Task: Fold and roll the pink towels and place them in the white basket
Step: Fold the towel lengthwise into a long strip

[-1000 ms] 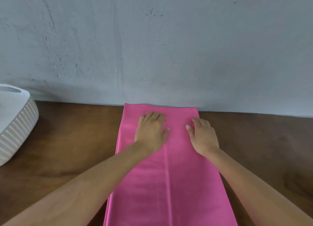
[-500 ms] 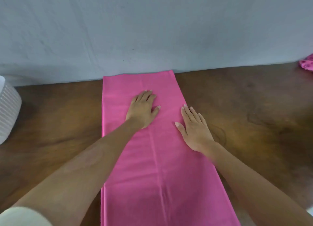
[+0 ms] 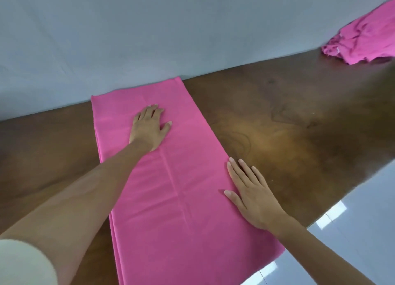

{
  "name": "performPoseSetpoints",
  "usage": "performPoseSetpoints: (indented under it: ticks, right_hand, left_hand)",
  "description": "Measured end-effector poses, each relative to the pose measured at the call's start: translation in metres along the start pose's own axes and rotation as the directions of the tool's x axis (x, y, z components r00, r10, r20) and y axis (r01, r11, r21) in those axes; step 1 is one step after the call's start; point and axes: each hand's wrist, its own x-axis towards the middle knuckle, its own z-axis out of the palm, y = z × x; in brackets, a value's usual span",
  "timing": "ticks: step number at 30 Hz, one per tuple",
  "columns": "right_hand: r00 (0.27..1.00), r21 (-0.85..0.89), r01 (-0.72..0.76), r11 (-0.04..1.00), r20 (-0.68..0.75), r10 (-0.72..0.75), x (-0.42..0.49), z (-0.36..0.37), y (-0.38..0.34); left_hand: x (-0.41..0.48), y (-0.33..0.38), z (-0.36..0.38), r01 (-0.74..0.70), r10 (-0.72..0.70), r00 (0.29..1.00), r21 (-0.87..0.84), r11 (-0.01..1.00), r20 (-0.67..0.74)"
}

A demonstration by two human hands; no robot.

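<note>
A pink towel [image 3: 181,199] lies folded into a long strip on the brown wooden table [image 3: 299,135], running from the wall toward me. My left hand [image 3: 148,127] lies flat on the strip's far part, fingers straight. My right hand [image 3: 250,194] rests flat along the strip's right edge, nearer to me, with fingers straight and partly on the table. The white basket is out of view.
A crumpled heap of pink towels [image 3: 363,41] sits at the far right of the table against the grey wall [image 3: 149,28]. The table's near right edge [image 3: 333,201] drops to a glossy light floor [image 3: 352,242].
My right hand slid back toward me along the towel's right edge while my left hand stayed on the far part. The view swung right, so the basket left the frame and the towel heap appeared.
</note>
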Motion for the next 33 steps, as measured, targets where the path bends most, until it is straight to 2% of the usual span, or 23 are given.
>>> performPoseSetpoints:
  ticks: [10,16,18,20,23,25,28,33]
  right_hand:
    - [0.985,0.044,-0.161,0.986,-0.051,0.163,-0.07,0.014,0.008]
    - [0.979,0.096,-0.178,0.979,-0.085,0.187,-0.07,0.018,0.007]
    - [0.976,0.111,-0.178,0.978,-0.107,0.19,-0.07,0.018,0.007]
    - [0.973,0.109,-0.181,0.978,-0.123,0.194,-0.071,0.02,0.008]
    - [0.969,0.125,-0.186,0.975,-0.138,0.202,-0.071,0.022,0.009]
    - [0.965,0.157,-0.187,0.97,-0.155,0.211,-0.072,0.024,0.009]
    - [0.954,0.211,-0.184,0.96,-0.197,0.226,-0.073,0.027,0.01]
    - [0.91,0.345,-0.202,0.917,-0.28,0.306,-0.074,0.028,0.01]
  left_hand:
    - [0.003,0.001,0.006,-0.022,0.022,1.0,0.029,0.999,-0.022]
    - [0.009,0.005,0.003,-0.035,0.036,0.999,0.025,0.999,-0.016]
    - [0.011,0.017,0.001,-0.099,0.099,0.994,0.019,0.995,-0.035]
    - [0.013,0.036,-0.001,-0.228,0.228,0.973,0.003,0.974,-0.023]
    - [0.013,0.072,-0.004,-0.444,0.446,0.894,-0.052,0.895,0.045]
    - [0.016,0.094,-0.006,-0.54,0.545,0.831,-0.075,0.838,0.108]
    - [0.025,0.117,-0.009,-0.597,0.596,0.78,-0.058,0.8,0.187]
    - [0.04,0.135,-0.017,-0.58,0.54,0.775,0.032,0.814,0.329]
